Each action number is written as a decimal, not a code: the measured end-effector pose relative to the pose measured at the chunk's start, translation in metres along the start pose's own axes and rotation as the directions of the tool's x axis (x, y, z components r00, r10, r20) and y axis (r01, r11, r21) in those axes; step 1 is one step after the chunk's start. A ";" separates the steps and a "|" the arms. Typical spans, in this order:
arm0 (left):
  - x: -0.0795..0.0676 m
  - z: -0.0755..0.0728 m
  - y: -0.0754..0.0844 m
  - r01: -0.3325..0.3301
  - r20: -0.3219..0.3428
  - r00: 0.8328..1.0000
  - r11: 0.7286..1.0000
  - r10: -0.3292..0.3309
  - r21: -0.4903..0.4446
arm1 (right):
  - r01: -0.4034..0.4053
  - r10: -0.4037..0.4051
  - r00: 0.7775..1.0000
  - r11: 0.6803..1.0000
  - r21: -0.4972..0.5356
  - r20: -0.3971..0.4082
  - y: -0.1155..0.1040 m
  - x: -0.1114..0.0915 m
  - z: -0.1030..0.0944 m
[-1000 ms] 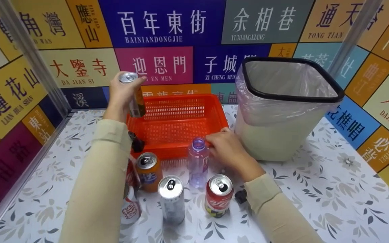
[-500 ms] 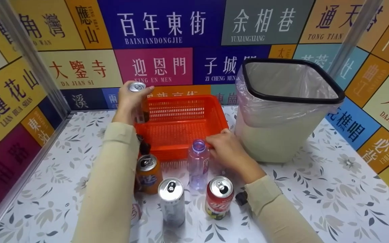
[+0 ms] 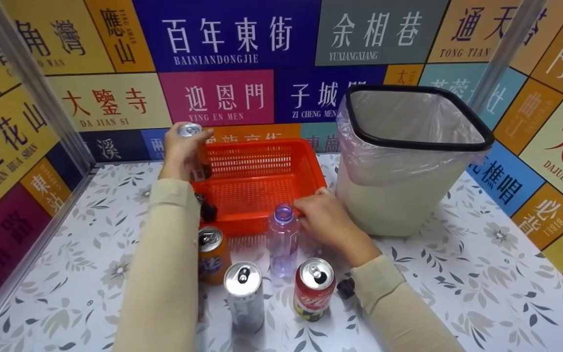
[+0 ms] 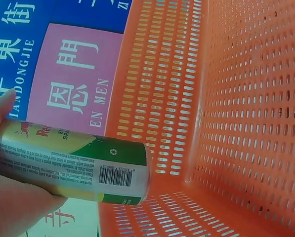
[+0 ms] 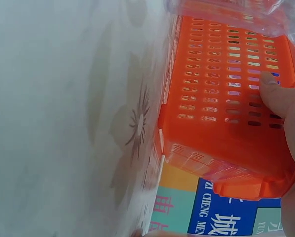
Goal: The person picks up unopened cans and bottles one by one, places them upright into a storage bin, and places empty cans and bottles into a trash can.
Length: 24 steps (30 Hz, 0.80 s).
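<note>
My left hand [image 3: 178, 154] grips an energy drink can [image 4: 73, 163], its lid upward in the head view. The can is over the left end of a red-orange plastic basket [image 3: 247, 222], and its lower end shows against the perforated wall in the left wrist view. At the basket's front right corner, my right hand [image 3: 328, 217] holds the rim, with the thumb [image 5: 268, 84] against the outer wall. Close to that hand stands a clear purple bottle [image 3: 283, 249] without a cap. The basket's inside shows only its bare mesh floor.
Opened drink cans stand on the patterned tabletop in front: an orange can [image 3: 214, 261], a silver can [image 3: 246, 305] and a red cola can [image 3: 313, 293]. A pale bin [image 3: 389, 200] lined with a clear bag stands right of the basket. Sign-printed walls enclose the table.
My left hand has lowered the can and shifted slightly right compared with a second ago. The left forearm has also moved right, now covering a can at the lower left. My right hand stays at the basket.
</note>
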<state>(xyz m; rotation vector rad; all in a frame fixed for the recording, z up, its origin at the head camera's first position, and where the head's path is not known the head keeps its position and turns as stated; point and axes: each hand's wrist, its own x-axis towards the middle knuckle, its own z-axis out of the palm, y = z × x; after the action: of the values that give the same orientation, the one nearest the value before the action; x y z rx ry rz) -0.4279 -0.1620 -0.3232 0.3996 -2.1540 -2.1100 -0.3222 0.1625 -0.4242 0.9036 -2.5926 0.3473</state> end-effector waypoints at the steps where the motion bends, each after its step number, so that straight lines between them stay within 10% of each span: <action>1: 0.001 -0.001 -0.001 0.003 0.002 1.000 1.000 -0.003 0.004 | 0.005 -0.005 1.000 1.000 -0.001 -0.004 0.000 0.000 0.000; 24: 0.021 -0.003 -0.017 0.065 0.030 0.997 0.998 -0.065 -0.013 | -0.006 0.007 1.000 0.999 -0.042 0.014 -0.001 0.000 0.000</action>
<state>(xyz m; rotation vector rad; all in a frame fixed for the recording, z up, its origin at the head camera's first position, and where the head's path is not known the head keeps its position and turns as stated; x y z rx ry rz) -0.4456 -0.1704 -0.3425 0.4462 -2.1696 -2.1768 -0.3212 0.1619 -0.4240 0.8867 -2.6065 0.2877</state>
